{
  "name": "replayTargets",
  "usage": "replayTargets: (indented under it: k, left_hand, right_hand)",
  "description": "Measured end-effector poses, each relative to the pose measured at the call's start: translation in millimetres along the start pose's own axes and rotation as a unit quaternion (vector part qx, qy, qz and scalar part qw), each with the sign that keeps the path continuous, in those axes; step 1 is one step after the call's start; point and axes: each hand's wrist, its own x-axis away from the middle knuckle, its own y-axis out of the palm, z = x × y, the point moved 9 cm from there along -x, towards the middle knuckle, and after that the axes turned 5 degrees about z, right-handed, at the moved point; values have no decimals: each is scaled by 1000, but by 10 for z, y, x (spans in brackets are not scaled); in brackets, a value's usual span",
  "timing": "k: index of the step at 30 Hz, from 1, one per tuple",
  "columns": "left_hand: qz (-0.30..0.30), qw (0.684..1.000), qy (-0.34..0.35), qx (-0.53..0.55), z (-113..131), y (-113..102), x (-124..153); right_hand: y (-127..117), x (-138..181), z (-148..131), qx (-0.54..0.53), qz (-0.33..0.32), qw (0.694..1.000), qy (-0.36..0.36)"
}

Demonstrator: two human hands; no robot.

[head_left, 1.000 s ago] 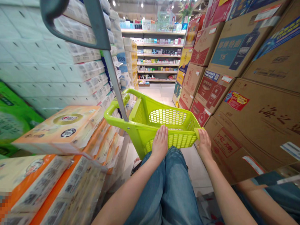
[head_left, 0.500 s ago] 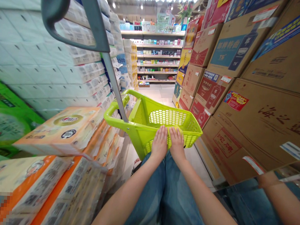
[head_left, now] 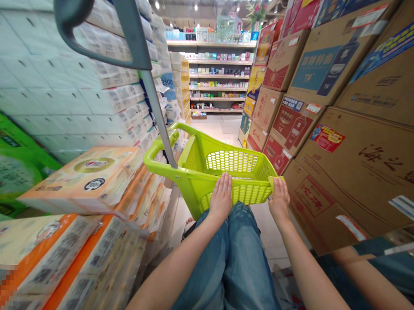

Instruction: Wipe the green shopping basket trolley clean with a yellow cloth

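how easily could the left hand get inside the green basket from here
Probably easily, yes: the left hand lies at the near rim of the green basket, and nothing visible blocks its open top.

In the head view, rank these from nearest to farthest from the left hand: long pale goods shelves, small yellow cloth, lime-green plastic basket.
1. Lime-green plastic basket: nearest, its rim right at the left hand.
2. Small yellow cloth: to the right, at the right hand.
3. Long pale goods shelves: farthest, at the aisle's end.
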Motion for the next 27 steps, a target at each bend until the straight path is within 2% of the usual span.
replayTargets:
  k: [3, 8, 10, 12, 15, 19, 24, 27]
  left_hand:
    - [2, 1000, -3, 2, -1, 24, 1]
    - [2, 1000, -5, 8, -1, 56, 6]
    - [2, 1000, -2, 3, 0, 52, 6]
    - [1, 1000, 1, -2, 1, 37, 5]
    - [-3, 1000, 3, -7, 0, 9, -1]
    - [-8, 1000, 5, -9, 3, -7, -5]
    - [-7, 1000, -1, -5, -1, 18, -2]
    - [-3, 1000, -4, -1, 1, 22, -4]
  right_hand:
    - [26, 72, -350, 9, 3, 1000, 7]
    - [182, 302, -1302, -1, -18, 997, -72]
    - [212, 366, -1520, -19, -19, 996, -89]
    - [210, 389, -1590, -31, -22, 994, -105]
    - [168, 364, -1471, -31, -33, 989, -144]
    - [62, 237, -966, -9, -26, 989, -148]
    - [-27, 35, -202, 0, -2, 998, -66]
    - [-32, -9, -54, -20, 2, 1000, -3]
